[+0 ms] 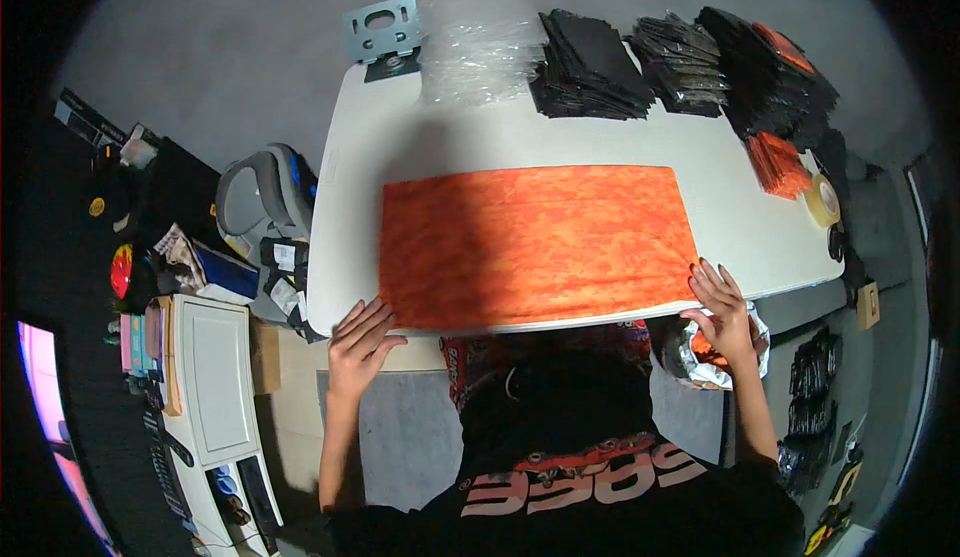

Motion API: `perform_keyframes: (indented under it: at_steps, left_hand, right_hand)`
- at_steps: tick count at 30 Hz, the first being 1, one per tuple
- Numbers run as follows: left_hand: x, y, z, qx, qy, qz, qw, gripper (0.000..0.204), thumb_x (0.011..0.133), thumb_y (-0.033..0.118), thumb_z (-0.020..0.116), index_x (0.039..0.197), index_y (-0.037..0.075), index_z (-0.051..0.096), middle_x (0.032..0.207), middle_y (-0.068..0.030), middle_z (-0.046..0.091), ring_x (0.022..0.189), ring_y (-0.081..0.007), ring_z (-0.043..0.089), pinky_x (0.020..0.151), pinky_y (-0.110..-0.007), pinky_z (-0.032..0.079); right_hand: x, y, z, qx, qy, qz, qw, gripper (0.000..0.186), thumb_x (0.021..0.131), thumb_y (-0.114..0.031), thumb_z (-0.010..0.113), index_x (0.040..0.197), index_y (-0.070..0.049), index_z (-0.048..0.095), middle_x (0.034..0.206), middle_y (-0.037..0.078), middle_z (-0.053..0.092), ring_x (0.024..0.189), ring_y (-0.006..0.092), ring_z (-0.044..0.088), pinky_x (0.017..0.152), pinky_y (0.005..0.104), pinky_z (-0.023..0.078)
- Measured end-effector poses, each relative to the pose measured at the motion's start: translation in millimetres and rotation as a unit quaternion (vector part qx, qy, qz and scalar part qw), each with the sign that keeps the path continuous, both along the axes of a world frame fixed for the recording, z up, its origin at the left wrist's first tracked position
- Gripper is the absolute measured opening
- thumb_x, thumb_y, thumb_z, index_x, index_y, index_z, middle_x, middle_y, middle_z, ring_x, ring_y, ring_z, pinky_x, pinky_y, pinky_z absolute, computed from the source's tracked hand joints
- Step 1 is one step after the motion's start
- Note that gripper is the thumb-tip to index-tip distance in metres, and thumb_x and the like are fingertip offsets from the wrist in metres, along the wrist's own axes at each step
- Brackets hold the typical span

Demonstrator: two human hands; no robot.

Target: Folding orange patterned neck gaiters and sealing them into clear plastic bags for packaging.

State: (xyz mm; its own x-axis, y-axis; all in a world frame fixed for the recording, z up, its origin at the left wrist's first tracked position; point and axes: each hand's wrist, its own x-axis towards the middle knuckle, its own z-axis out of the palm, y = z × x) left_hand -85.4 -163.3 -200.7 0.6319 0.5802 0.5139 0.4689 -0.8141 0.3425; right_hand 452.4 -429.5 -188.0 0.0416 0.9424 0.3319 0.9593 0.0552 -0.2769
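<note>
A long orange mottled cloth lies flat on the white table, reaching its near edge. My left hand rests with fingers spread at the cloth's near left corner. My right hand lies flat with fingers spread on the near right corner. Neither hand grips anything.
At the table's far edge stand stacks of black folded packs, a heap of clear plastic bags and a grey metal bracket. Orange folded pieces and a tape roll lie at the right. A white cabinet stands at my left.
</note>
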Motion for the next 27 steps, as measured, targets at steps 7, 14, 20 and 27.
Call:
perform_keyframes:
  at_steps: [7,14,20,27]
  left_hand:
    - [1,3,1,-0.088,-0.033,0.047,0.995,0.024,0.069,0.015,0.089,0.091,0.006,0.083,0.110,-0.0118,0.080,0.117,-0.0275,0.072,0.109,-0.046,0.051]
    - [-4,3,3,-0.138,-0.024,0.050,0.989,0.014,0.075,0.006,0.081,0.089,0.009,0.084,0.112,-0.0089,0.079,0.118,-0.0256,0.072,0.112,-0.044,0.050]
    - [-6,1,-8,-0.089,-0.059,0.026,0.994,0.014,0.081,0.003,0.075,0.091,0.010,0.082,0.113,-0.0072,0.079,0.117,-0.0268,0.073,0.107,-0.045,0.053]
    - [-4,5,11,-0.053,-0.046,0.020,0.997,0.017,0.084,-0.002,0.070,0.094,0.008,0.078,0.111,-0.0069,0.079,0.109,-0.0265,0.075,0.100,-0.041,0.057]
  right_hand:
    - [-5,6,3,-0.031,0.134,-0.057,0.989,0.054,0.073,-0.021,0.090,0.124,-0.009,0.077,0.136,0.014,0.069,0.143,0.0307,0.054,0.123,0.0485,0.033]
    - [3,1,-3,-0.019,0.118,-0.045,0.992,0.044,0.076,-0.014,0.087,0.119,-0.011,0.079,0.134,0.013,0.070,0.144,0.0324,0.053,0.124,0.0488,0.030]
    - [9,-5,-3,-0.034,0.130,-0.033,0.990,0.035,0.081,-0.007,0.082,0.115,-0.014,0.081,0.130,0.012,0.072,0.144,0.0326,0.053,0.124,0.0501,0.030]
    - [1,5,24,-0.035,0.170,-0.056,0.983,0.021,0.091,-0.003,0.072,0.109,-0.002,0.080,0.122,0.015,0.076,0.138,0.0324,0.059,0.121,0.0479,0.037]
